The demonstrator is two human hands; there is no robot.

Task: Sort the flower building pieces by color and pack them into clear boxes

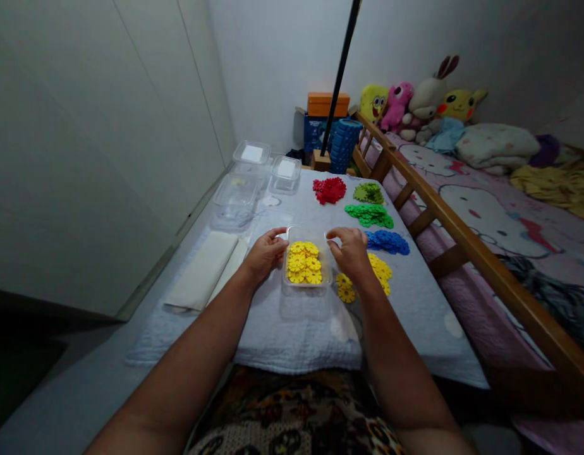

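Observation:
A clear plastic container (307, 296) stands on the cloth-covered table in front of me, with yellow flower-shaped discs (304, 262) stacked in rows inside. My left hand (267, 253) grips its left rim, thumb and fingers closed on the edge. At the far right corner, my right hand (349, 248) has its thumb and forefinger curled at the rim; the exact contact is hard to make out. Beside and partly behind my right forearm lie loose yellow discs (381, 272). A pile of blue discs (389, 241) sits just beyond my right hand.
Green discs (369, 215), olive-green discs (368, 193) and red pieces (328, 189) lie in piles farther back. Clear containers (237, 189) and lids with white labels (252, 153) stand back left, near folded cream cloth (201, 268). A wooden bed rail (434, 212) borders the right side.

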